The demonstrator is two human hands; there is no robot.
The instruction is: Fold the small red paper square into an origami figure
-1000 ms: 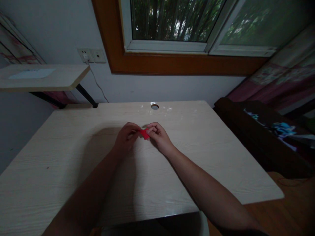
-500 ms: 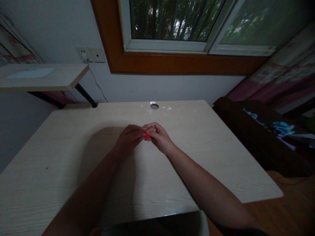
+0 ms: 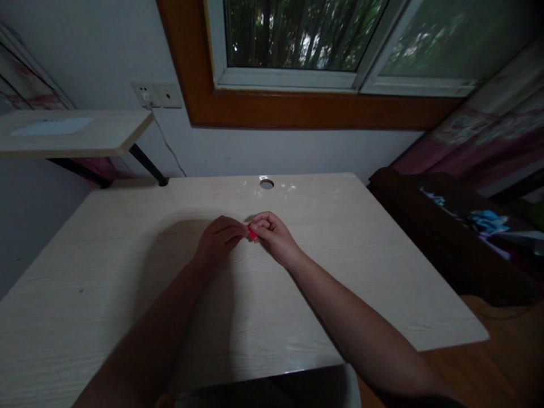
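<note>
My left hand (image 3: 220,238) and my right hand (image 3: 274,236) meet fingertip to fingertip over the middle of a pale wooden table (image 3: 127,272). Between them is a small red piece (image 3: 252,234), most of it hidden by the fingers. Both hands have their fingers curled and pinched on it. What the red piece is I cannot make out. Both forearms reach in from the near edge of the table.
A round cable hole (image 3: 267,183) sits near the table's far edge. A raised shelf (image 3: 85,136) with a white sheet stands at the far left under wall sockets (image 3: 156,94). A dark piece of furniture (image 3: 446,232) with clutter stands on the right.
The red piece showed more between the fingers a second ago; now the fingers have closed over it and only a small bit shows. The hands stay in the same place.
</note>
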